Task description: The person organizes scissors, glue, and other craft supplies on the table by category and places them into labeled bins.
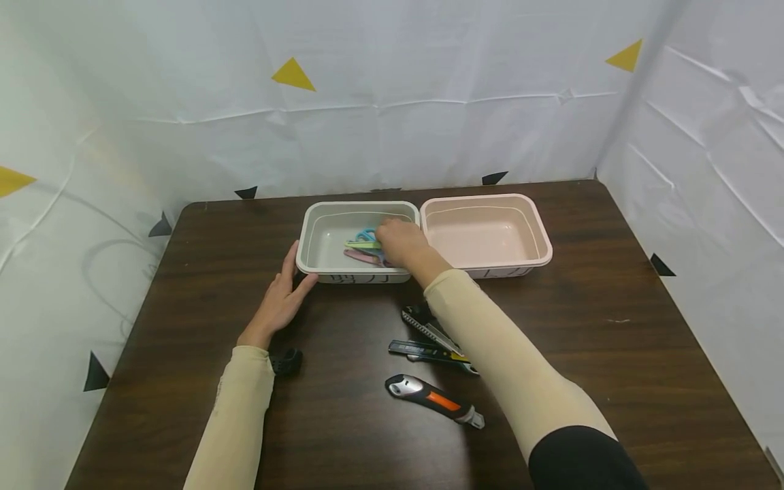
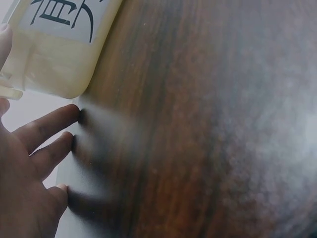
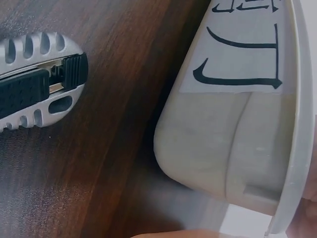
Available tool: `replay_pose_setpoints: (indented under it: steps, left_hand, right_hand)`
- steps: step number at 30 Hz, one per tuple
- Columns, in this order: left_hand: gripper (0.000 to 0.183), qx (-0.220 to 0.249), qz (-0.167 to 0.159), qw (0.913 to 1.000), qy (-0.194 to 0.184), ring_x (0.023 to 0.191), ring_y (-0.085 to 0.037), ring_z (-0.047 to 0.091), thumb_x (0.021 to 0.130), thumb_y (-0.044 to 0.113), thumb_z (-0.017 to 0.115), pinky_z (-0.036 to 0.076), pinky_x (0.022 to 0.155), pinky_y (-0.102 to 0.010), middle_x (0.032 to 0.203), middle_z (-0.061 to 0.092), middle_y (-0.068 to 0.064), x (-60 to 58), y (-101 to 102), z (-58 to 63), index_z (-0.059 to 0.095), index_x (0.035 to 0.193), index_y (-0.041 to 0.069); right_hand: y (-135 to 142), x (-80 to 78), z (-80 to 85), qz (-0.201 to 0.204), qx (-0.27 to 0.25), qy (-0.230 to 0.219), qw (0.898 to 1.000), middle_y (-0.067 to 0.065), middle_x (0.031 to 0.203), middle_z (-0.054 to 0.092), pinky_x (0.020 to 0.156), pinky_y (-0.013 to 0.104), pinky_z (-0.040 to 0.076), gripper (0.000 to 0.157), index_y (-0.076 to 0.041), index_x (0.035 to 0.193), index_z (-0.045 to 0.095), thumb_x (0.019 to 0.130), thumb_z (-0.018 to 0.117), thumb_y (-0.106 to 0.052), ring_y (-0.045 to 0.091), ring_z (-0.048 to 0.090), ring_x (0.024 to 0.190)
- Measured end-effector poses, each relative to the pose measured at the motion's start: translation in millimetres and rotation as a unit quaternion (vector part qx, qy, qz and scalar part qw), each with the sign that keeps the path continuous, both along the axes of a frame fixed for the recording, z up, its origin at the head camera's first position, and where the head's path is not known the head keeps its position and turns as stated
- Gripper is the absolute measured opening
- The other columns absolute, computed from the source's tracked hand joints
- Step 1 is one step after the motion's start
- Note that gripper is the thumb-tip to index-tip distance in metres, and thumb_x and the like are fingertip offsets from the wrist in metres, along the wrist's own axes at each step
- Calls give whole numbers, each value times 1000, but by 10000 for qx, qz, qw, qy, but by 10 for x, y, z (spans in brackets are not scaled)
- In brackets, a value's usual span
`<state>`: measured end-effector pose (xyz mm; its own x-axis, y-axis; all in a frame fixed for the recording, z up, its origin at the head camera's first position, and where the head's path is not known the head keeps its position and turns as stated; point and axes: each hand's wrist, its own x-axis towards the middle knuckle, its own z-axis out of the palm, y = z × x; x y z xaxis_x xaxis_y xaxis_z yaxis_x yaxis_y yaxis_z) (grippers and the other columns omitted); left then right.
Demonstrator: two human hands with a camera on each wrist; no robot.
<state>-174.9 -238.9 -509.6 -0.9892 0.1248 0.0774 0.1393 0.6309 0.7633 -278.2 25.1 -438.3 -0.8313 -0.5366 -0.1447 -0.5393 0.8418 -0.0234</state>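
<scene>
My right hand [image 1: 401,241] reaches over the front rim into the right end of a pale grey-white bin [image 1: 324,267]. Its fingertips are hidden, beside several small scissors [image 1: 366,235] with blue, green and pink parts; I cannot tell whether they hold one. My left hand [image 1: 282,299] rests at the bin's front left corner, thumb by the front wall and fingers along the side. In the left wrist view its fingers [image 2: 49,126] are spread and nearly straight, below the bin's labelled wall [image 2: 54,69]. The right wrist view shows the bin's labelled front [image 3: 208,139].
A pink bin [image 1: 542,255] stands right beside the pale one. Nearer on the dark wooden table [image 1: 343,422] lie several utility knives, including a black-and-orange one [image 1: 435,399] and a black one [image 1: 416,349], partly under my right forearm. White sheeting [image 1: 392,150] surrounds the table.
</scene>
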Motion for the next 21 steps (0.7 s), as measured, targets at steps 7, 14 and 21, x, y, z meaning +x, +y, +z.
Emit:
replay_pose_setpoints:
  steps: [7, 14, 21]
  left_hand:
    - [76, 10, 12, 10000, -9, 144, -36, 25, 99, 50, 52, 16, 108, -68, 158, 28, -3, 10, -1, 11, 1, 156, 44]
    - [76, -8, 13, 10000, -4, 144, -37, 24, 99, 50, 52, 16, 108, -68, 159, 26, -1, 13, 2, 13, 0, 155, 46]
    - [77, -9, 19, 10000, 26, 143, -37, 25, 99, 50, 52, 17, 107, -68, 158, 28, -1, 8, -1, 10, 2, 157, 43]
  right_hand:
    - [-1, 23, 55, 104, -98, -121, 9998, 3, 100, 63, 85, 39, 49, 17, -10, 101, 71, 85, 68, -9, 20, 57, 93]
    - [13, 56, 121, 107, -373, -119, 9992, 3, 108, 66, 87, 39, 49, 32, -15, 116, 73, 87, 64, -5, 21, 61, 98]
    - [45, 120, 183, 219, -864, -60, 9960, 5, 119, 65, 92, 41, 47, 36, -14, 126, 69, 91, 60, -11, 24, 60, 109]
